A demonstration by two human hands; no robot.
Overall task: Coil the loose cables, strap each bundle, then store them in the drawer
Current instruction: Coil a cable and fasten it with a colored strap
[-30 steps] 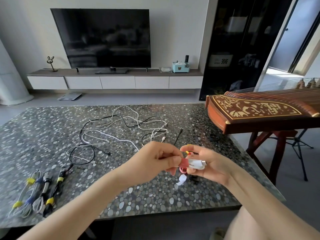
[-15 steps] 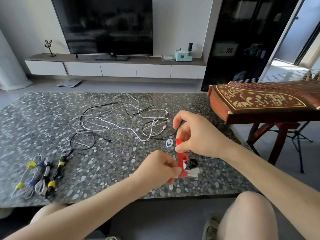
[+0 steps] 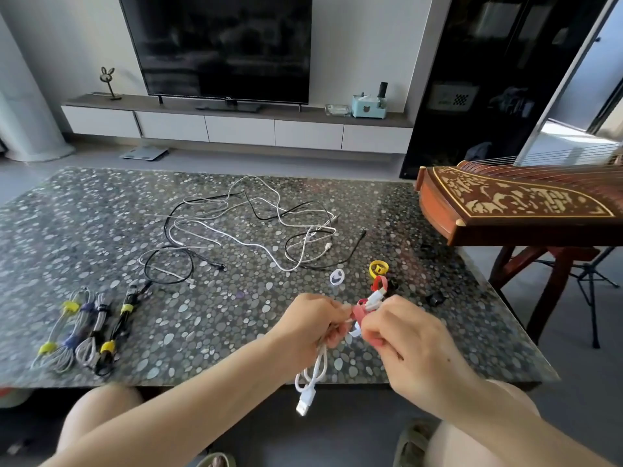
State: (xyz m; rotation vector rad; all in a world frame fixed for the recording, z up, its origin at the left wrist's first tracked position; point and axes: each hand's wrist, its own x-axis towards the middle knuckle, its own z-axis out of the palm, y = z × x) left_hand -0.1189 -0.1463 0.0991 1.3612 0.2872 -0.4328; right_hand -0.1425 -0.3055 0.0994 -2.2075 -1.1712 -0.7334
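Hands are both busy at the front edge of the desk (image 3: 236, 332). Left grip (image 3: 313, 320) is clenched round a coiled white cable (image 3: 315, 369), and the loops hang down past the desk edge with a USB plug (image 3: 302, 404) dangling at the bottom. Right grip (image 3: 404, 335) is pinching a red strap (image 3: 359, 313) right up against the top of that coil, fingers nearly touching the left ones. Can't tell how far round the strap goes, it's a bit blurry there.

Further back on the desk sits a loose tangle of cables (image 3: 269, 227), white and black mixed. Over on the left lie four finished bundles (image 3: 84, 332), side by side, with yellow and blue ties. Just beyond the hands are a yellow strap ring (image 3: 378, 267), a white one (image 3: 337, 276) and another red strap (image 3: 381, 283). A wooden zither (image 3: 522, 203) pokes in from the right.
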